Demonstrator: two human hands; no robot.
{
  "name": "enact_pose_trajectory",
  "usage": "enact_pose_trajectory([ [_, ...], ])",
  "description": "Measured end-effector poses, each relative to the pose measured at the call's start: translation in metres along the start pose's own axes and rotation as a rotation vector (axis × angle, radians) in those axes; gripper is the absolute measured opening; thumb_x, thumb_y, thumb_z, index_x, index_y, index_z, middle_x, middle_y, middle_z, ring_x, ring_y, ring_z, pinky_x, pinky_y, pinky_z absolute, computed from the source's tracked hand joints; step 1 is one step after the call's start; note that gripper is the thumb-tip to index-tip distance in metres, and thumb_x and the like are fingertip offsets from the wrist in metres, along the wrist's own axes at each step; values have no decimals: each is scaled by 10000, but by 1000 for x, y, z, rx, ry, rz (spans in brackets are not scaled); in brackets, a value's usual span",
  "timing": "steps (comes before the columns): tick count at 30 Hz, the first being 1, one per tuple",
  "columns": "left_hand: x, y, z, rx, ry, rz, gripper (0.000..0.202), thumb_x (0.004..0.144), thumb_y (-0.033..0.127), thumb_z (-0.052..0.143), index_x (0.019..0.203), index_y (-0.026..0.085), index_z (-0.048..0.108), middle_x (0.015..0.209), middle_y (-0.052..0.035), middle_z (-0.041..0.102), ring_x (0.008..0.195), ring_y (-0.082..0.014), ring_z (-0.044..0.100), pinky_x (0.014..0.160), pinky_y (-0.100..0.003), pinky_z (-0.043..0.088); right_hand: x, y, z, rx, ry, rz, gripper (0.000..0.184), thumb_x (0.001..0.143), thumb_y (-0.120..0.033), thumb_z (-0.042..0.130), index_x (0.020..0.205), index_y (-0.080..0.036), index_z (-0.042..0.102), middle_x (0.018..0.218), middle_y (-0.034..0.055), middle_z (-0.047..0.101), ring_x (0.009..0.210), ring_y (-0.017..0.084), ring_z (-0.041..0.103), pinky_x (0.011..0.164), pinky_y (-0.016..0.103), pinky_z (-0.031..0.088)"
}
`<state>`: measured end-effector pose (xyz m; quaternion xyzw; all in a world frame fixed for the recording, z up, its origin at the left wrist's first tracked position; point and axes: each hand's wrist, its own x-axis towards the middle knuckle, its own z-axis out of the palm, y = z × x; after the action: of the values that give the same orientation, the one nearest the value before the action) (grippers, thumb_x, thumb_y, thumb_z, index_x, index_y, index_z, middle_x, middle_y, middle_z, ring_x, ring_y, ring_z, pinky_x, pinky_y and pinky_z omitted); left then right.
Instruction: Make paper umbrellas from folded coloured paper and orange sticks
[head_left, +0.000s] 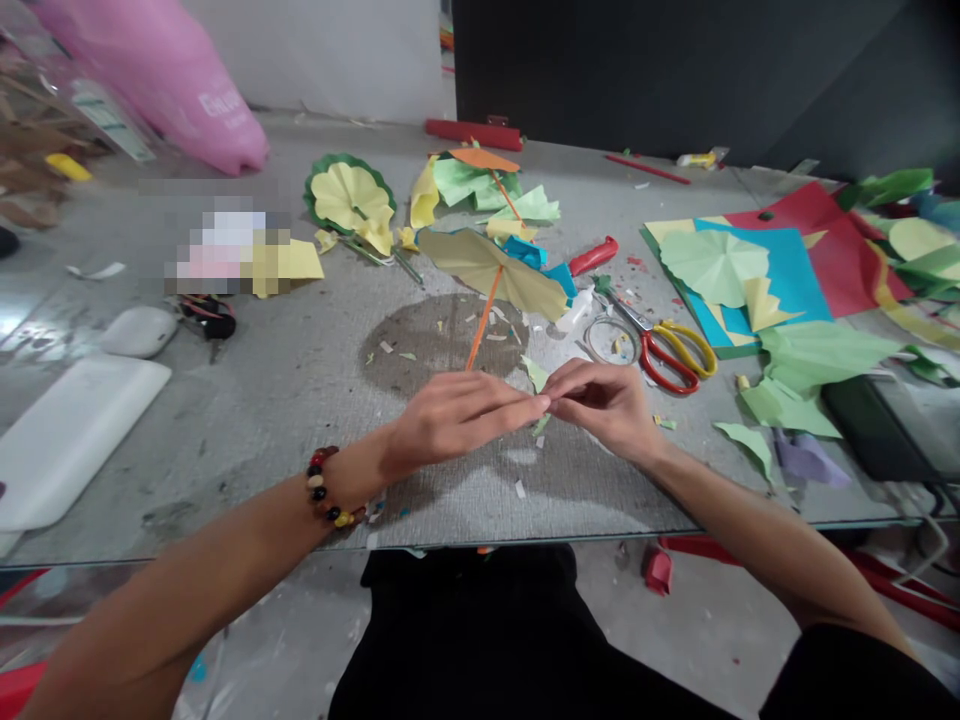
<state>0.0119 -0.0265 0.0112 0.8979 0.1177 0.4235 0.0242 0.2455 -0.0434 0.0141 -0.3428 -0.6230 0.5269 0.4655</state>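
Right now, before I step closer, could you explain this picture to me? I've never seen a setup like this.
There is no robot here, just a person's two bare hands. The single picture comes from a camera worn on the head, looking forward and down.

The left hand seems to hold a paper umbrella by its orange stem. The right hand has thumb and finger pinched together, meeting the left fingertips; anything between them is too small to make out.

On the grey table lie scissors with red and yellow handles, a blue sheet, a pale green scalloped paper and small scraps.
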Motion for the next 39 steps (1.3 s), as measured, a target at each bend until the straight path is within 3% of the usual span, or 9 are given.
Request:
enact_pose_trajectory([
  [9, 1, -1, 1, 59, 23, 48, 237, 945, 141, 667, 1180, 169, 649, 986, -30, 768, 894, -146, 741, 810, -255, 614, 3, -5, -13, -55, -188, -3, 144, 804, -130, 785, 879, -249, 815, 915, 39, 758, 795, 129, 712, 705, 254, 591],
  [16, 1, -2, 5, 81, 82, 28, 213, 908, 203, 736, 1110, 173, 675, 940, -10, 771, 836, -127, 740, 801, -236, 605, 0, -1, -6, 23, -64, 5, 143, 765, -116, 813, 801, -254, 793, 878, 17, 759, 795, 117, 709, 735, 251, 603],
  [22, -3, -6, 8, -3, 16, 2, 242, 935, 160, 688, 1174, 196, 673, 1141, -42, 760, 988, -151, 734, 879, -273, 599, 1, 7, -3, 175, 26, 109, 148, 707, -139, 863, 753, -244, 769, 843, -1, 743, 751, 103, 686, 713, 248, 592],
  [28, -5, -4, 14, -41, 122, -43, 274, 946, 181, 682, 1217, 219, 661, 1111, -21, 767, 934, -125, 738, 828, -251, 605, 2, 6, 0, 253, 70, 211, 190, 647, -195, 904, 698, -218, 723, 806, -7, 717, 723, 101, 664, 709, 261, 586],
  [32, -2, -2, 8, -71, 38, -5, 268, 979, 138, 615, 1235, 210, 657, 1144, -39, 760, 995, -141, 731, 863, -264, 601, 2, 3, 1, 290, 41, 239, 200, 654, -189, 899, 693, -213, 704, 798, -12, 712, 710, 94, 658, 693, 248, 584],
  [39, 14, -4, -15, 79, -137, 131, 218, 975, 123, 595, 1173, 180, 668, 1063, -57, 768, 990, -175, 736, 890, -297, 616, 5, 2, -1, 263, 39, 307, 211, 645, -180, 904, 722, -194, 708, 773, -18, 716, 668, 81, 658, 643, 207, 563],
])
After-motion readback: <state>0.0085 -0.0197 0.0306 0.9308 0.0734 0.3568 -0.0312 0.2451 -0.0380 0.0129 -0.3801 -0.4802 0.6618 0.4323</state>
